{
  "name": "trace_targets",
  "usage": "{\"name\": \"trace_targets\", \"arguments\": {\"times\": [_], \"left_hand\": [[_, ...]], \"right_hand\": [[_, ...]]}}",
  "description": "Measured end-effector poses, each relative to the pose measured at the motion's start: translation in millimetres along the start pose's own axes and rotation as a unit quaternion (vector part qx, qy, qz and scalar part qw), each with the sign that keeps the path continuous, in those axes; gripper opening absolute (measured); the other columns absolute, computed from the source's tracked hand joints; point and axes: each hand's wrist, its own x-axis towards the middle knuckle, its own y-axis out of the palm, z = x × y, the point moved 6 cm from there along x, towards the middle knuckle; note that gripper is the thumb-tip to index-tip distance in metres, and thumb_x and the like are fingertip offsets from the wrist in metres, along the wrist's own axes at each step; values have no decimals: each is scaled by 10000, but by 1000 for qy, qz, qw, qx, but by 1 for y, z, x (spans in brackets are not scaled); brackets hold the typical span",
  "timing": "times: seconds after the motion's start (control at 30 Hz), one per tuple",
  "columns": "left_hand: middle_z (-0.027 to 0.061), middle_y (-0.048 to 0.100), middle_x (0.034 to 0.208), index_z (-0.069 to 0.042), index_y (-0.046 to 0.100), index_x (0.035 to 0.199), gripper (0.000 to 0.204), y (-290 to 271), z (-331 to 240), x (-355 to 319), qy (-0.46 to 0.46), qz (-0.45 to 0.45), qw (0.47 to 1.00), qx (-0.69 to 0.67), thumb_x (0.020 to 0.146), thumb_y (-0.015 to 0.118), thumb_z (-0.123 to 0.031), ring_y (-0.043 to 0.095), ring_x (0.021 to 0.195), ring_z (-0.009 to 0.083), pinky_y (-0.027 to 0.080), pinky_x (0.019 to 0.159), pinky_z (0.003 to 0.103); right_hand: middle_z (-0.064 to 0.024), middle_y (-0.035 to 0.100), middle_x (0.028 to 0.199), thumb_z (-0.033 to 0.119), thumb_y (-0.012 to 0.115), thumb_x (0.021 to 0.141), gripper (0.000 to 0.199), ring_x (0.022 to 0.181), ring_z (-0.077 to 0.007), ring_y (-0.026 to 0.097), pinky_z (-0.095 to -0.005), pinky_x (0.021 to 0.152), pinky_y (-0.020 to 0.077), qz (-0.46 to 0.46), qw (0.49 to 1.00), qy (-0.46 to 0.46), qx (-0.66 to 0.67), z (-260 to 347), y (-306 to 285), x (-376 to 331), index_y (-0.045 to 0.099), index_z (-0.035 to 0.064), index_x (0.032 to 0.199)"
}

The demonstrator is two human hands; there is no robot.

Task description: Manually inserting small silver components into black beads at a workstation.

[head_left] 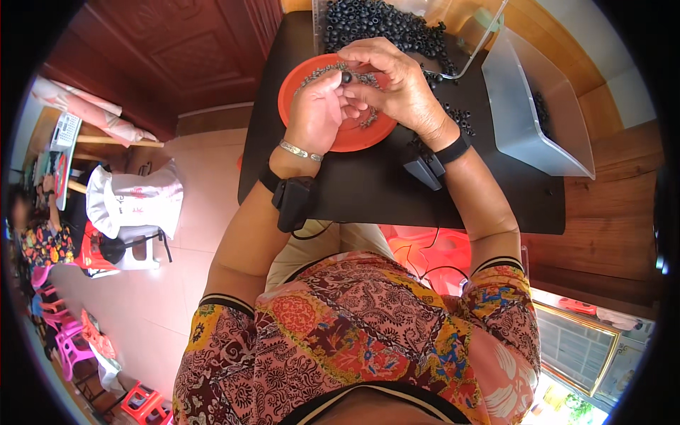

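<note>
small black ring (346, 76) sits pinched at the fingertips of both hands, right over the orange plate (294, 78), approx 12 o'clock in the view. left hand (316, 113) comes up from 6, thumb and forefinger closed on the ring, other fingers curled in. right hand (398, 81) reaches in from 3, fingers bent down over the ring and touching the left fingertips; can't tell how much of the ring it grips itself. plate holds a scatter of small grey metal bits (319, 71) and lies on a black table (368, 191). at 12 of the plate, a heap of black rings (382, 25) in a clear tray (482, 42), a few loose ones spilled at 3. grey bin (524, 120) further out at 3. both wrists carry black bands w/ small boxes (292, 202); silver bracelet (300, 151) on left wrist.
</note>
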Motion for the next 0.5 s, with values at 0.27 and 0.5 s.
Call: {"name": "trace_targets", "arguments": {"times": [0.27,0.5], "left_hand": [[33,611,933,-57,566,1018,245,-1,-4,-1,20,-17,1000,-2,922,458,-254,593,799,162,450,647,287],[44,612,876,-47,559,1033,252,0,-1,1,-1,3,1000,11,928,446,-247,595,778,158,454,650,265]], "right_hand": [[-83,605,1082,-2,720,728,347,921,-209,631,-301,811,526,38,995,46,-83,6,6,-4,636,58,1058],[-71,623,968,52,699,743,233,762,-218,664,-295,657,553,6,994,113,1,-13,5,-9,649,51,971]]}}
